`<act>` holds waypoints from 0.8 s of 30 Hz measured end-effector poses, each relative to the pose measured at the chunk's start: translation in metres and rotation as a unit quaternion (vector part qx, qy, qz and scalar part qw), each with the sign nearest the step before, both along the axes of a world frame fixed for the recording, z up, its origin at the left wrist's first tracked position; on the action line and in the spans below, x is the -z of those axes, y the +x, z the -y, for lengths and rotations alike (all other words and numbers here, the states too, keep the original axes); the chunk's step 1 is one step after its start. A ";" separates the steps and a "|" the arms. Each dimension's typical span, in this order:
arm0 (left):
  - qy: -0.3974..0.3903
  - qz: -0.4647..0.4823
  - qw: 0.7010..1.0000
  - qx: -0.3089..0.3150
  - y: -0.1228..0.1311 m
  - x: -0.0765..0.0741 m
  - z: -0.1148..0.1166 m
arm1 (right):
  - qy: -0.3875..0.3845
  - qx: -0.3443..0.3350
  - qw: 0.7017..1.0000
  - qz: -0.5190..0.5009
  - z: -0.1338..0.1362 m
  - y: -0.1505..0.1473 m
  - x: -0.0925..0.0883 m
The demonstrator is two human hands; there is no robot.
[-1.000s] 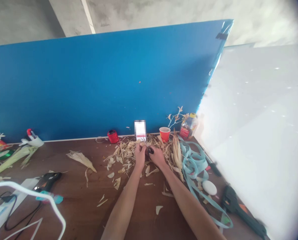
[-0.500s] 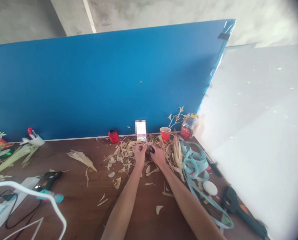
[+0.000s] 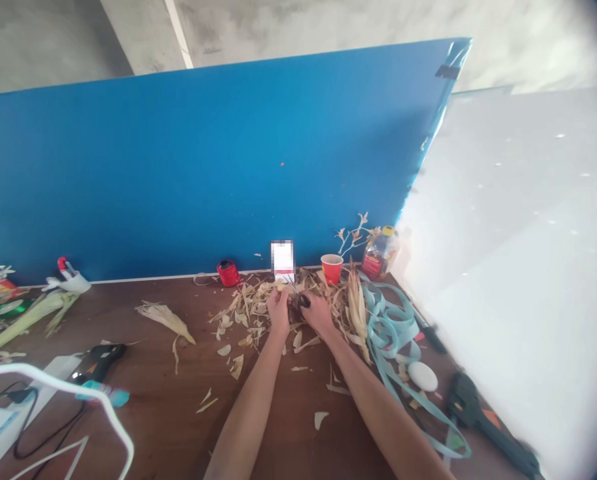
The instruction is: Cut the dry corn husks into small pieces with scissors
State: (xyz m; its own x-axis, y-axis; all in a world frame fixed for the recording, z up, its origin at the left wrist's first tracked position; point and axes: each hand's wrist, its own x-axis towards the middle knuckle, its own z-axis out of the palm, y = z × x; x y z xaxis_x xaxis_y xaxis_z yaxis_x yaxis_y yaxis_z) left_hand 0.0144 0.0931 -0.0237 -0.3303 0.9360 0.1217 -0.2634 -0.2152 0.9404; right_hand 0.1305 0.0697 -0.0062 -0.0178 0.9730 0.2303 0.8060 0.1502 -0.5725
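My right hand (image 3: 317, 311) is closed round the black handles of a pair of scissors (image 3: 304, 301), whose blades point up and left. Close beside it, my left hand (image 3: 279, 309) pinches a small pale piece of corn husk (image 3: 281, 286) near the blades. Both hands are over a heap of dry husk scraps (image 3: 252, 301) on the brown table (image 3: 163, 400). Directly behind them stands a phone-like white screen (image 3: 283, 259), blurred out. A bundle of dry husk (image 3: 357, 303) lies to the right of my right hand.
A red paper cup (image 3: 331, 269) and a yellow-capped bottle (image 3: 377, 253) stand at the back right. Pale blue ribbon (image 3: 391, 320) coils nearby, with a glue gun (image 3: 488, 420) beyond. Left are a red roll (image 3: 227, 273), a corn husk (image 3: 167, 321) and a white curved tube (image 3: 93, 385).
My left hand has shifted very slightly left, away from my right hand. The scissors stay in the right hand, and the things on the table look unmoved.
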 end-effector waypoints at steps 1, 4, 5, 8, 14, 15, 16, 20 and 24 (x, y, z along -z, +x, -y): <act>-0.004 0.006 1.000 -0.004 0.000 0.000 0.000 | -0.003 -0.006 1.000 0.004 0.000 0.000 0.000; -0.006 0.022 1.000 -0.010 0.000 0.001 -0.001 | -0.009 -0.024 1.000 0.016 0.001 -0.001 -0.001; -0.003 0.026 1.000 -0.009 0.000 0.001 -0.001 | -0.012 -0.026 0.999 0.019 0.001 -0.001 -0.002; 0.004 0.040 0.999 -0.005 0.000 0.001 -0.001 | -0.023 -0.021 0.999 0.026 0.002 -0.002 -0.004; -0.007 0.092 0.996 -0.014 -0.001 -0.003 -0.002 | -0.015 -0.019 1.000 0.018 0.004 -0.002 -0.004; -0.011 0.098 0.995 -0.015 -0.001 -0.003 -0.002 | -0.015 -0.019 1.000 0.017 0.004 -0.002 -0.004; -0.013 0.102 0.995 -0.014 -0.001 -0.004 -0.002 | -0.015 -0.019 1.000 0.016 0.004 -0.002 -0.003; -0.010 0.105 0.994 -0.007 -0.002 -0.004 -0.002 | -0.012 -0.025 1.000 0.005 0.003 -0.001 -0.002; -0.012 0.081 0.997 -0.012 -0.002 -0.004 -0.002 | -0.008 -0.032 0.999 -0.004 0.002 0.000 -0.001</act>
